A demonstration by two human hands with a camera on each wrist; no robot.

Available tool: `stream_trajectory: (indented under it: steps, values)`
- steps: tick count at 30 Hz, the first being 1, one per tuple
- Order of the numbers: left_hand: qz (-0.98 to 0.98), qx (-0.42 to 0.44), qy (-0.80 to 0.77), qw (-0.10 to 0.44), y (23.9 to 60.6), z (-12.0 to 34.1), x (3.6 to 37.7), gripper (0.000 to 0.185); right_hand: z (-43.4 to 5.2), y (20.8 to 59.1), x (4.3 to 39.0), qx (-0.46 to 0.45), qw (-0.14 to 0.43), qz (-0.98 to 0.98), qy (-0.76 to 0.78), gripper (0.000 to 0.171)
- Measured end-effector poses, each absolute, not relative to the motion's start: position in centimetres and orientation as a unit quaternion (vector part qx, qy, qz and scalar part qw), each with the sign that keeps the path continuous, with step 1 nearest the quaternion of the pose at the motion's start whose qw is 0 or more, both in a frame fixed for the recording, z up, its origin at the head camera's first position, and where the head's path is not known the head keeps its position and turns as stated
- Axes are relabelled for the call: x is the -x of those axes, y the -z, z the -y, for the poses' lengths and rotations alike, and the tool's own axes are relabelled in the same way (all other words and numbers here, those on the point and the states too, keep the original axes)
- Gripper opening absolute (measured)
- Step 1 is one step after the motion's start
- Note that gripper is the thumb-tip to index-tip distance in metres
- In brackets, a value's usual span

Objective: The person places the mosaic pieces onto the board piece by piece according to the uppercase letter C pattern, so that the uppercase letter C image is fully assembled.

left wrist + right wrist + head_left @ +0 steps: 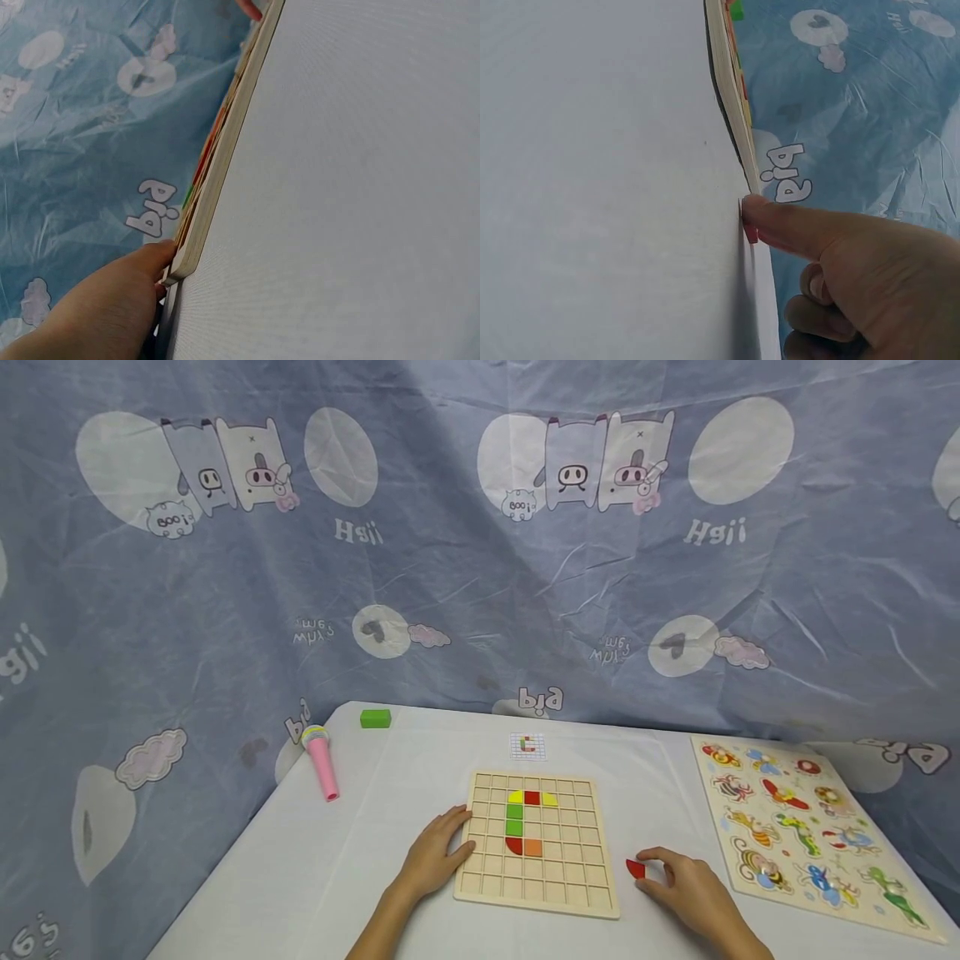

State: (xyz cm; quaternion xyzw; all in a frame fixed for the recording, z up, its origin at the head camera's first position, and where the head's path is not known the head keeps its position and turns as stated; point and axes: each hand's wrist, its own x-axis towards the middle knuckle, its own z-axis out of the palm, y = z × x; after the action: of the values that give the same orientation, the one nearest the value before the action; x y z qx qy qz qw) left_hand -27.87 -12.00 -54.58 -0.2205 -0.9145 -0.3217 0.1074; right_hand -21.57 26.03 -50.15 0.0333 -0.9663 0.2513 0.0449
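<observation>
A wooden grid board [577, 860] lies on the white table [330, 877]. Yellow, red, green and orange pieces [525, 822] sit in its cells. My left hand [438, 852] rests with straight fingers on the board's left edge [217, 172], and my thumb [142, 262] touches its corner. Right of the board a red quarter-round piece [635, 868] lies flat on the table. My right hand [678, 881] touches it with the straight index finger [795, 229], and the other fingers are curled. The red piece [750, 232] shows under that fingertip, with the board's edge [731, 97] beyond.
A small pattern card [527, 745] lies behind the board. A green block [375, 718] and a pink toy microphone [322, 764] sit at the far left. An animal peg puzzle [802, 835] fills the right side. A blue printed cloth [480, 543] hangs behind.
</observation>
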Motion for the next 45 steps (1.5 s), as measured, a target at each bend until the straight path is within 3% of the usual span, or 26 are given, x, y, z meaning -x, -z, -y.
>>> stream_trajectory:
  steps: [6, 16, 45]
  values:
    - [0.916, 0.218, 0.321, 0.104, 54.7, 12.0, 27.9, 0.051, -26.4, 50.5, 21.9, -0.03, 0.04, 0.967, -0.252, 0.027]
    - [0.916, 0.215, 0.323, 0.104, 54.8, 12.1, 28.1, 0.051, -27.6, 50.5, 23.5, -0.042, 0.081, 0.969, -0.232, 0.026]
    - [0.914, 0.217, 0.326, 0.104, 55.0, 12.0, 28.1, 0.052, -26.5, 51.1, 24.3, -0.062, 0.059, 0.954, -0.286, 0.027]
